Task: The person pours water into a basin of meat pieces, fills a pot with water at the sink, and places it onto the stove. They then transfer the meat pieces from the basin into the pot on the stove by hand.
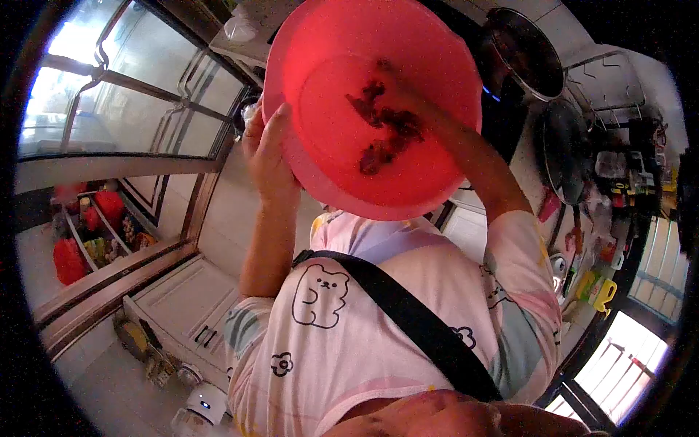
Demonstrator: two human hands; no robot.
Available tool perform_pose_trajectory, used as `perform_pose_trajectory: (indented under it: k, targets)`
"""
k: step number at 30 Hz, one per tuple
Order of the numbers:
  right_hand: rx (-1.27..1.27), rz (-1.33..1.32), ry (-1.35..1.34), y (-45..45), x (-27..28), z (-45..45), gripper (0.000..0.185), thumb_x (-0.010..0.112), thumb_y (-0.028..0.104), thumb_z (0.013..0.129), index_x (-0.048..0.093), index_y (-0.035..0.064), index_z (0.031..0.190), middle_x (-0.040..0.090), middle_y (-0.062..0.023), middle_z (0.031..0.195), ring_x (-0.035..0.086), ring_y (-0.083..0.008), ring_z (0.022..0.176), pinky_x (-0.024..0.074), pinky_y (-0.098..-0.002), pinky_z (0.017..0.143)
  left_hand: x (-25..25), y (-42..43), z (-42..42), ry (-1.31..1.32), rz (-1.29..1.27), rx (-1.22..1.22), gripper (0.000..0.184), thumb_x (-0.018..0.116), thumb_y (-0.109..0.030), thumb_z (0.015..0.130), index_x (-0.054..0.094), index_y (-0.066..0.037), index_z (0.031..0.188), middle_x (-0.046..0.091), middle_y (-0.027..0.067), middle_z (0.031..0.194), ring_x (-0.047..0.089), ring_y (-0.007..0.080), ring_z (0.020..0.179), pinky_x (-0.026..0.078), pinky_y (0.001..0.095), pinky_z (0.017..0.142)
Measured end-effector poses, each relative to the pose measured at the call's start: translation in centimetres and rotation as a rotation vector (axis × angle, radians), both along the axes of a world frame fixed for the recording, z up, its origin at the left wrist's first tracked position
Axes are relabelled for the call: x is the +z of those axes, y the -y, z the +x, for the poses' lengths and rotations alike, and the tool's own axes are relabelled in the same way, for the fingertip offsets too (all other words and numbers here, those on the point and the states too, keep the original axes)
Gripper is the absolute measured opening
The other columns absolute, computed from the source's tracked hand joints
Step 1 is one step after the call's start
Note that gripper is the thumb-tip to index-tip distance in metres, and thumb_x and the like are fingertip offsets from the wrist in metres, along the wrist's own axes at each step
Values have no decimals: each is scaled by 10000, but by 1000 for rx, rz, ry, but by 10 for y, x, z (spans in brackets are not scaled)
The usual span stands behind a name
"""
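A pink-red plastic basin (313, 44) is tilted up in front of my chest. My left hand (268, 149) grips its rim on the left side, thumb over the edge and the other fingers behind. Dark, wet-looking clumps (393, 135) lie on the basin's bottom; their kind is not clear. My right hand (411, 98) reaches in over the right rim and is close to these clumps, perhaps touching them. Its fingers blur into the red of the basin, so their closing cannot be made out.
A deep dark pan (523, 54) stands at the upper right, with a lidded or flat black pan (562, 149) below it. Near the window is a yellow-green jug (597, 291). White cabinets (189, 309) and a glass-paned door (138, 87) are on the left.
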State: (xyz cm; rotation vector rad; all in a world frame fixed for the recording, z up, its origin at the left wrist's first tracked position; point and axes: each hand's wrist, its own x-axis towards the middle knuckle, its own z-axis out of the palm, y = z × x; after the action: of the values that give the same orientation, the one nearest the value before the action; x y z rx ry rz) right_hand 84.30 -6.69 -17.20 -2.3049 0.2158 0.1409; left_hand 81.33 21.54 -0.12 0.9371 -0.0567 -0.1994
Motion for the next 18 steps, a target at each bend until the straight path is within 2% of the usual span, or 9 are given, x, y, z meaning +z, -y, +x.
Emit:
perform_pose_trajectory:
  k: [1, 2, 4, 6, 7, 9, 13, 16, 18]
  targets:
    - [164, -56, 76, 0, 9, -3, 482, 665, 121, 707, 561, 90, 1177, 573, -115, 1149, 574, -201, 957, 485, -320, 768, 1, 0, 1, 2, 2, 4, 273, 563, -140, 829, 566, 24, 1047, 613, 105, 978, 604, 194, 845, 482, 304, 748]
    - [32, 196, -119, 5, 20, -5, 486, 652, 129, 719, 550, 87, 1192, 576, -94, 1144, 571, -191, 940, 486, -310, 747, 2, 0, 1, -1, 18, -13, 279, 562, -146, 831, 564, 27, 1051, 613, 101, 978, 603, 191, 845, 482, 300, 747]
    - [-98, 441, -318, 7, 54, -15, 490, 640, 138, 731, 540, 84, 1207, 579, -73, 1138, 568, -181, 923, 488, -300, 726, 5, 2, 2, -7, 30, -25, 285, 561, -152, 834, 562, 29, 1054, 613, 98, 978, 603, 187, 845, 481, 295, 745]
    - [38, 604, -231, 10, 74, -25, 590, 570, 168, 814, 348, 43, 1346, 508, -103, 1252, 554, -201, 1013, 483, -317, 779, 8, 4, 1, 16, -15, -36, 284, 565, -149, 833, 566, 31, 1052, 617, 97, 967, 605, 187, 843, 482, 291, 743]
    - [44, 604, -233, 11, 80, -27, 590, 570, 168, 814, 348, 43, 1346, 508, -103, 1252, 554, -201, 1013, 483, -317, 779, 9, 5, 0, 16, -15, -30, 284, 565, -149, 833, 566, 31, 1052, 617, 97, 967, 605, 187, 843, 482, 291, 743]
    - [21, 799, -233, 10, 90, -31, 421, 614, 228, 794, 560, 108, 1194, 620, -12, 973, 576, -98, 759, 463, -221, 550, 11, 6, -2, 7, 1, -6, 279, 564, -134, 831, 570, 32, 1055, 620, 97, 967, 607, 191, 843, 485, 298, 744]
    - [88, 755, -442, -17, 122, -40, 408, 600, 286, 825, 560, 119, 1195, 627, -5, 970, 569, -58, 728, 444, -196, 516, 4, 5, 2, -7, 22, -26, 265, 568, -126, 828, 576, 27, 1044, 619, 100, 971, 609, 195, 839, 488, 303, 742]
    - [102, 450, -321, -34, 143, -47, 399, 585, 302, 843, 557, 134, 1203, 635, -6, 940, 577, -95, 727, 459, -238, 545, 5, 6, 3, -1, 44, -19, 249, 571, -130, 827, 576, 19, 1027, 617, 101, 965, 607, 196, 837, 488, 306, 742]
    - [59, 270, -218, -2, 124, -35, 373, 572, 299, 851, 560, 127, 1182, 634, -16, 920, 578, -113, 728, 461, -257, 563, 8, 5, 1, -10, 1, -38, 241, 573, -130, 825, 576, 14, 1018, 618, 102, 961, 607, 198, 840, 488, 307, 745]
